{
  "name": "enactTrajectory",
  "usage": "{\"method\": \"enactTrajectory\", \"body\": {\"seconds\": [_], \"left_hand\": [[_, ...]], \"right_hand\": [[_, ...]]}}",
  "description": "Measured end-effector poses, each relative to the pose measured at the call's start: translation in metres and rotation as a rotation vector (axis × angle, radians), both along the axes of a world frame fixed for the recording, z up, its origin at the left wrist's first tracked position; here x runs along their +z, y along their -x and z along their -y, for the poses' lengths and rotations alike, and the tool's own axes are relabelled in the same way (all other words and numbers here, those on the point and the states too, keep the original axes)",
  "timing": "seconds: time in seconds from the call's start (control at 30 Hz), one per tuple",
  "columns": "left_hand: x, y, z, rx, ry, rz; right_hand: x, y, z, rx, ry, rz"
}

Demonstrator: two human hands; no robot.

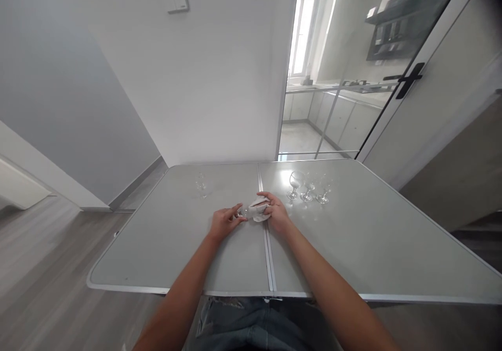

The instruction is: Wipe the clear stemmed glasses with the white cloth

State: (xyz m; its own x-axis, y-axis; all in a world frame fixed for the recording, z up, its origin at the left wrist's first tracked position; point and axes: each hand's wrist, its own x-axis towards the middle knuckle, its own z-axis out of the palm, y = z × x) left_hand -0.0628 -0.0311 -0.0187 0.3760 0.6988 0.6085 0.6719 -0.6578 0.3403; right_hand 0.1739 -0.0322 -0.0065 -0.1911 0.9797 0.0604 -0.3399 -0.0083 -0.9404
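Left hand [225, 222]: fingers curled round held glass [246, 213], foot end
Right hand [278, 214]: half-closed, gripping white cloth [259, 211] at its other end
Worktop [333, 251]: three stemmed glasses [307, 188] right, another glass [201, 185] left

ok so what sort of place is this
Likely a home, in a room next to a kitchen: through the glazed door you see white cabinets and what looks like a range hood, and stemmed glasses are on the table.
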Motion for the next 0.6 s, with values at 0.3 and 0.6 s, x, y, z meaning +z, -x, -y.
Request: {"method": "enactTrajectory", "body": {"seconds": [0.3, 0.6], "left_hand": [[-0.003, 0.000, -0.001, 0.039, -0.030, 0.151], [-0.005, 0.001, -0.001, 0.078, -0.152, -0.035]], "right_hand": [[0.005, -0.008, 0.002, -0.117, 0.006, -0.249], [0.010, 0.004, 0.011, -0.153, -0.099, 0.088]]}}
